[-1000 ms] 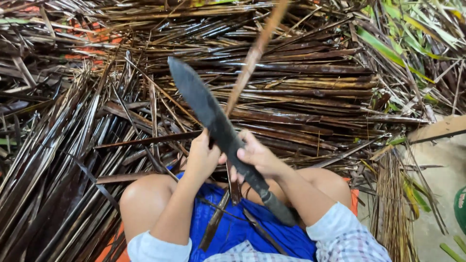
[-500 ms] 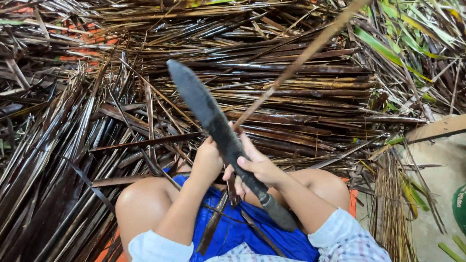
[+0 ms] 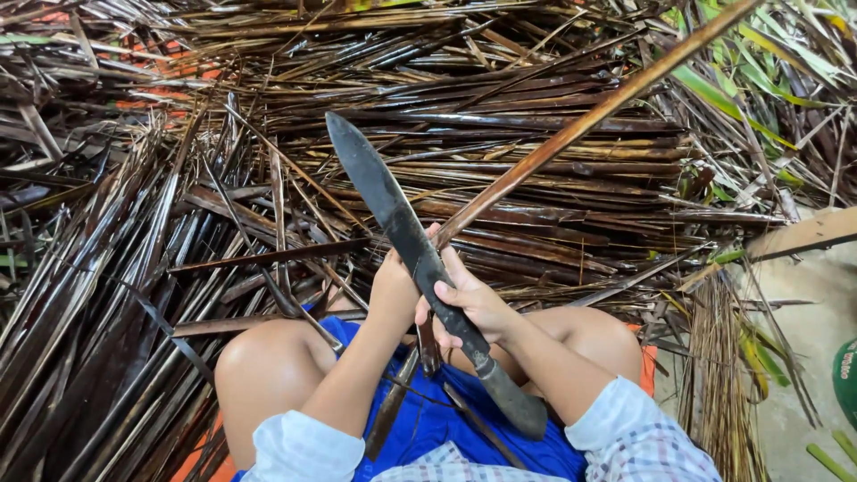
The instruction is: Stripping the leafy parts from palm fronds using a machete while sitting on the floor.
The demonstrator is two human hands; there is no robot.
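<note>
At frame centre, the right hand [image 3: 473, 303] grips a long dark knife [image 3: 393, 214] by the lower blade, tip pointing to the upper left, handle down over the blue shorts [image 3: 428, 419]. The left hand [image 3: 397, 286] is closed round a brown stalk [image 3: 589, 116] that slants to the upper right, crossing the blade. Dry dark fronds [image 3: 161, 268] lie piled all around.

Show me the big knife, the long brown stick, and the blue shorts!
big knife [image 3: 379, 192], head view, on the middle of the dark blade.
long brown stick [image 3: 589, 116], head view, on its shaft above the hands.
blue shorts [image 3: 428, 419], head view, on cloth between the knees.
</note>
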